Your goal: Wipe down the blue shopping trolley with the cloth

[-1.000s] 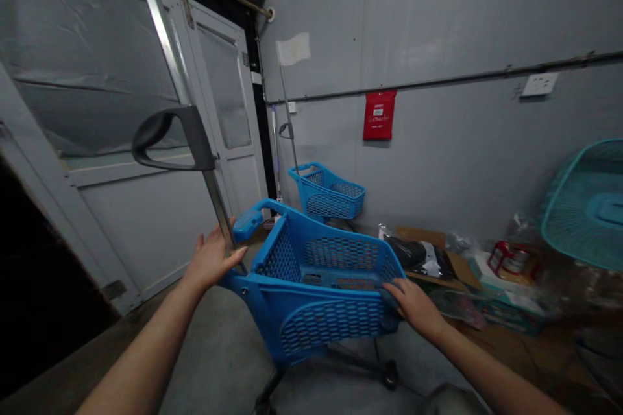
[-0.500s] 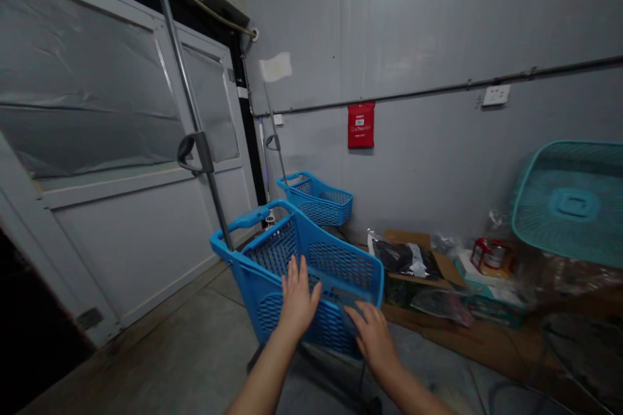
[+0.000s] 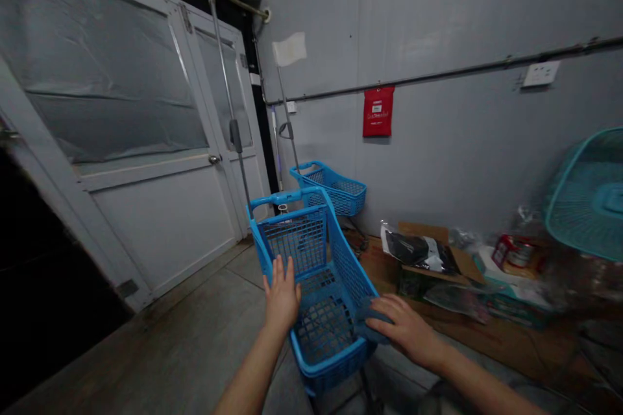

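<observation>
In the head view a blue plastic shopping cart [image 3: 325,365] stands in front of me, its lattice basket facing me end-on. My left hand [image 3: 281,298] is at the basket's left rim with fingers stretched out and nothing in it. At the right rim, near the front corner, my right hand [image 3: 406,327] is closed over a dark blue-grey cloth [image 3: 367,323]. The cloth lies against the rim, and part of it is hidden under the fingers. A metal pole [image 3: 225,74] with a grey grip rises from the cart's far left corner.
Another blue cart [image 3: 343,198] with a white flag [image 3: 291,50] stands behind, by the wall. On the right are an open cardboard box [image 3: 428,233] holding a dark plastic-wrapped item and a teal basket [image 3: 584,201]. White doors [image 3: 165,207] line the left side.
The near cart has swung round, so its front end now points toward me. My right hand has moved right with the cloth along the rim; my left hand has shifted slightly left.
</observation>
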A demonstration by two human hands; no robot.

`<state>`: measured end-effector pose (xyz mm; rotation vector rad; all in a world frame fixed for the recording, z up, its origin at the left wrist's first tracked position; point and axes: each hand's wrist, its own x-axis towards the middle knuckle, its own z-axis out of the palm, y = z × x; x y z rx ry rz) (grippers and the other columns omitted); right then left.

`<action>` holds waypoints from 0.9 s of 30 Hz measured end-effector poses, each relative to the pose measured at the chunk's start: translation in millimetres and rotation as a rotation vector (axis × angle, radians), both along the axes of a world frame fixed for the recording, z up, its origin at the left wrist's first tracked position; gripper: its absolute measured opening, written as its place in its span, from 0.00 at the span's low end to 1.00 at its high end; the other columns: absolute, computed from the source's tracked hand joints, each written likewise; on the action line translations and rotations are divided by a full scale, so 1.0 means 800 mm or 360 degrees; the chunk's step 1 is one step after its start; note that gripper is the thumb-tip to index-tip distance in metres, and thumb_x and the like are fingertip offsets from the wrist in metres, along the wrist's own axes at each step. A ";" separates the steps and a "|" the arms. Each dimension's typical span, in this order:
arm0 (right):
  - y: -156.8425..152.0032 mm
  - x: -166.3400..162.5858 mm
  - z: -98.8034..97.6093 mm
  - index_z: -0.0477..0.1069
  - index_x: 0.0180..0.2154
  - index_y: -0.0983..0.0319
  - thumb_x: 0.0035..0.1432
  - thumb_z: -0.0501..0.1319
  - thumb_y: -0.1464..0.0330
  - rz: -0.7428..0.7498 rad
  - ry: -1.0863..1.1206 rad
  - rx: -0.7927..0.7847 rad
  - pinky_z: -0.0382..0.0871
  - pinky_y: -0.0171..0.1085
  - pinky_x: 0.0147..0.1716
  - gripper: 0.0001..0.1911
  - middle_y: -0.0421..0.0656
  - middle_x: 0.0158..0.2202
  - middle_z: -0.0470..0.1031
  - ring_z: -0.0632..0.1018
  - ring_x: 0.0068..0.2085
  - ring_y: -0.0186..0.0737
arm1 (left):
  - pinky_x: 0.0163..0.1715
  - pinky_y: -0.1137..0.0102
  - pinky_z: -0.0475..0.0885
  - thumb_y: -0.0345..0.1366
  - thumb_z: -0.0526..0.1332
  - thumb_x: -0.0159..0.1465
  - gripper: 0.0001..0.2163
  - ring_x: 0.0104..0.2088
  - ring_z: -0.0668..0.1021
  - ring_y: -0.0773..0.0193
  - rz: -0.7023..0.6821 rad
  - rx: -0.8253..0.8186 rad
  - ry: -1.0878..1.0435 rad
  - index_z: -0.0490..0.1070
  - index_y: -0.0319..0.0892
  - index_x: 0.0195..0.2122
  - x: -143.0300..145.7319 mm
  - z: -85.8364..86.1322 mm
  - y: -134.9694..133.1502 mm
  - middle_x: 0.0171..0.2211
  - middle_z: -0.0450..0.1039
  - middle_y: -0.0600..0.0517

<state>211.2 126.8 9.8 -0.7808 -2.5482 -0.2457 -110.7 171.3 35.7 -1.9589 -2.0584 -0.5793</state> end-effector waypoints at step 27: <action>-0.006 0.028 0.016 0.62 0.59 0.54 0.59 0.52 0.77 -0.0279 0.0383 -0.0113 0.69 0.46 0.54 0.28 0.47 0.57 0.67 0.70 0.56 0.45 | 0.63 0.50 0.51 0.31 0.54 0.63 0.27 0.68 0.52 0.54 -0.0280 0.0050 0.0290 0.55 0.46 0.65 0.018 -0.008 -0.057 0.69 0.45 0.43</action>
